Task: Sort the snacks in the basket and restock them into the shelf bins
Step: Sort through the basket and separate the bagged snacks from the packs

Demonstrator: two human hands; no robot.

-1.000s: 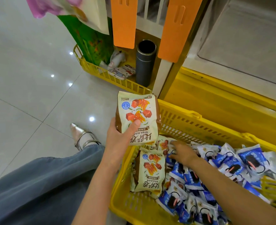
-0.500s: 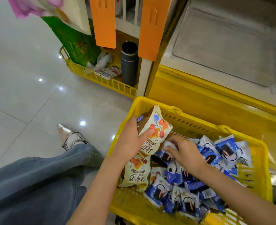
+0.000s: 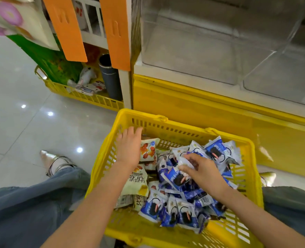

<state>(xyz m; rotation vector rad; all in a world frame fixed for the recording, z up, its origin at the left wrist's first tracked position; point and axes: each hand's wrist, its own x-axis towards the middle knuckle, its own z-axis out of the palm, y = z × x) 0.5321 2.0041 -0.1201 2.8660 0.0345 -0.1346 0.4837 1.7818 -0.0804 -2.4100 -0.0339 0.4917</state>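
1. Glossy pale floor tiles [image 3: 22, 122] run up to a yellow shelf base [image 3: 201, 113]. Above it sit clear plastic shelf bins [image 3: 192, 51], of which two compartments show.
2. Just in front of that base, a yellow slotted plastic basket [image 3: 166, 120] sits between the person's denim-clad knees and holds all the snacks.
3. The left hand [image 3: 129, 149] has a slack grip. Its fingers are straight and reach toward the basket's far left corner, palm down over the edge of one cream snack pack with an orange-red picture [image 3: 148, 151]. It grasps nothing.
4. The right hand [image 3: 200, 169] has a closed grip. Finger and thumb are curled, pinching the crinkled top of one blue-and-white foil snack packet [image 3: 176, 178] above the heap.
5. At least four cream packs lie along the basket's left side. The blue-and-white packets number well over a dozen, too overlapped for an exact count.
6. Further left, a second yellow basket [image 3: 87, 99] holds one dark grey cylinder [image 3: 110, 77], below two orange panels [image 3: 67, 29].
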